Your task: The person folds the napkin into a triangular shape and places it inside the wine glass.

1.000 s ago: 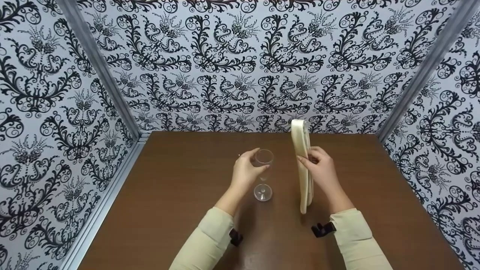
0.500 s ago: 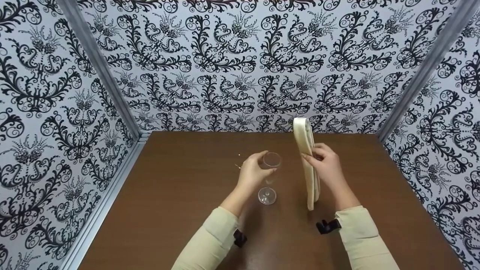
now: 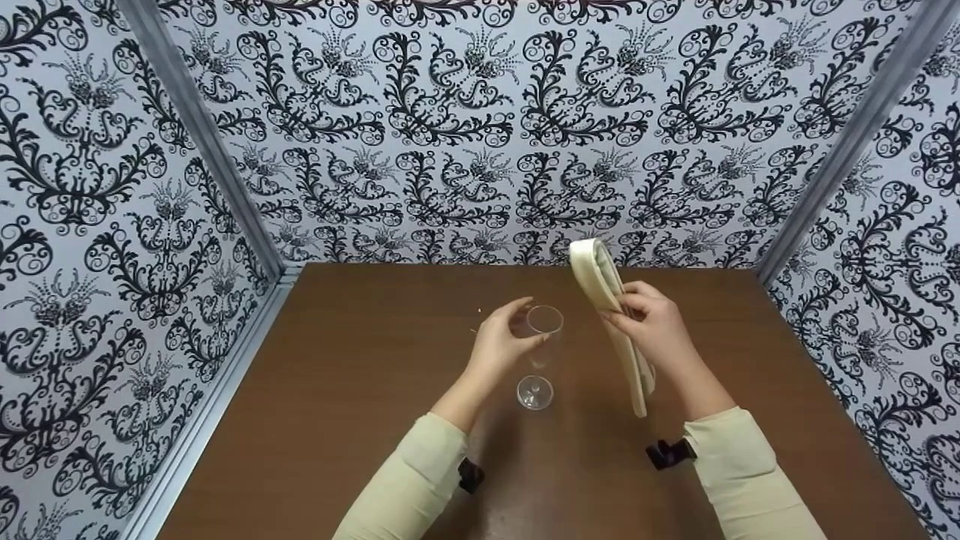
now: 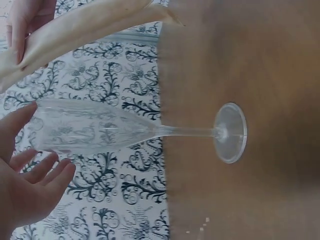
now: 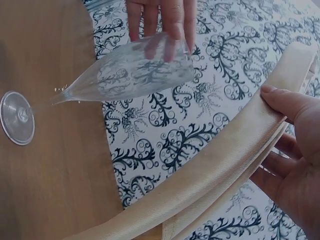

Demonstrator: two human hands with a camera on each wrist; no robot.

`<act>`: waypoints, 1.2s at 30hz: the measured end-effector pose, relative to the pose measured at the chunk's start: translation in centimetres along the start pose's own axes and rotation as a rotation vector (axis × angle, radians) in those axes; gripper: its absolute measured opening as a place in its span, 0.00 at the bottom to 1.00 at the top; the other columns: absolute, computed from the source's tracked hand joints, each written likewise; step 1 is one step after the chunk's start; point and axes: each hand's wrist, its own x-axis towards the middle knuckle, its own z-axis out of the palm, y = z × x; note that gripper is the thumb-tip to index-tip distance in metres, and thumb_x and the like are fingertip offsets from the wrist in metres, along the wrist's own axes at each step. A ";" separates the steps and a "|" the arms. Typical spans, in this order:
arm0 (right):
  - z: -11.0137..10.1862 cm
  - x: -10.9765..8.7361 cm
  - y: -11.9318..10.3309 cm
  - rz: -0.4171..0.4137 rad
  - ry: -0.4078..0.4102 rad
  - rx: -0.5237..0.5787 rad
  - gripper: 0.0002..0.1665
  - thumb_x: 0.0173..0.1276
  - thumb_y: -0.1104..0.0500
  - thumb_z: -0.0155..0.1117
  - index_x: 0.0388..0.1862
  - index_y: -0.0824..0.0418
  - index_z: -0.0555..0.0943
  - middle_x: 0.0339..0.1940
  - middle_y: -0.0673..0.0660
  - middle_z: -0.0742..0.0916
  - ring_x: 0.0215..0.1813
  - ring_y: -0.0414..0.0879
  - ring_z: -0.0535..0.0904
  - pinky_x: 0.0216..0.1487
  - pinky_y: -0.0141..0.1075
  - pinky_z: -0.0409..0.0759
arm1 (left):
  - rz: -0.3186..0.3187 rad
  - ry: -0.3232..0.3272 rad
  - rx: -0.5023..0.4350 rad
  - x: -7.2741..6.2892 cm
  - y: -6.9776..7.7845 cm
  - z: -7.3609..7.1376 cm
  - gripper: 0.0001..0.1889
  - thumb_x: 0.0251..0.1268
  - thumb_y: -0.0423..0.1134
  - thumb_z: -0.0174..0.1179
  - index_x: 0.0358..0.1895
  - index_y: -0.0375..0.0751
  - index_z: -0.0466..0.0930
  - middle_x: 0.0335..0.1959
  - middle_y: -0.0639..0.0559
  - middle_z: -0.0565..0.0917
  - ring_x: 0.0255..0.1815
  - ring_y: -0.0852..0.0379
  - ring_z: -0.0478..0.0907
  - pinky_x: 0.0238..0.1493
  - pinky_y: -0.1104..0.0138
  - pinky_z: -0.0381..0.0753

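Note:
A clear champagne flute (image 3: 535,391) stands upright on the brown table. My left hand (image 3: 496,341) is at its rim, thumb and fingers spread loosely on either side. In the left wrist view, the left hand (image 4: 30,185) has its thumb tip at the edge of the flute (image 4: 95,127); whether it touches is hard to tell. My right hand (image 3: 654,322) pinches a long, folded strip of shiny cream cloth (image 3: 600,289) and holds it up, tilted. In the right wrist view, the thumb presses the cloth (image 5: 210,165) from above, with the fingers beneath.
The brown wooden table (image 3: 360,360) reaches back to walls (image 3: 480,135) covered in black and white scrollwork. Metal posts (image 3: 202,135) mark the corners. Tiny pale specks (image 4: 204,225) lie on the table beyond the flute.
The flute moved slightly right and towards me, then stayed put. My left hand has since eased back a little. The cloth shifted right, and its top then tipped left.

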 end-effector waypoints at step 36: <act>1.4 -1.1 -5.6 -0.216 0.138 0.072 0.17 0.48 0.78 0.73 0.37 0.66 0.87 0.53 0.59 0.81 0.57 0.51 0.75 0.61 0.32 0.69 | 0.059 0.009 -0.501 0.3 8.1 -2.7 0.33 0.45 0.19 0.62 0.60 0.34 0.68 0.45 0.44 0.78 0.44 0.52 0.79 0.46 0.61 0.81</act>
